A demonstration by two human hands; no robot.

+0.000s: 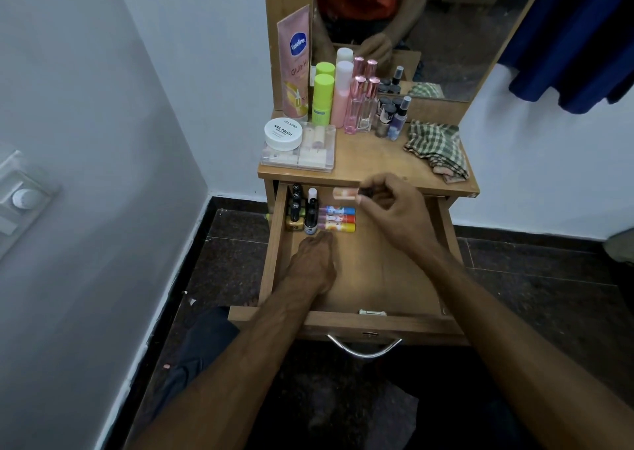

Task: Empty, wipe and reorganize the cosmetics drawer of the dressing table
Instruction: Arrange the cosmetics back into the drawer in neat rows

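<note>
The wooden drawer (384, 274) is pulled out below the dressing table top (374, 161). At its far left stand dark nail polish bottles (297, 206), with three coloured tubes (338, 218) lying beside them. My left hand (314, 264) rests flat on the drawer floor, fingertips touching the nearest tube. My right hand (391, 206) hovers over the drawer's back and pinches a small pale tube (344, 193), which is blurred.
On the table top stand a Vaseline tube (295, 62), green and pink bottles (322, 96), perfume bottles (363, 106), a clear box (298, 154) with a white nail polish remover jar (283, 134), and a checked cloth (435, 147). A mirror (429, 20) stands behind; blue fabric (579, 34) hangs right.
</note>
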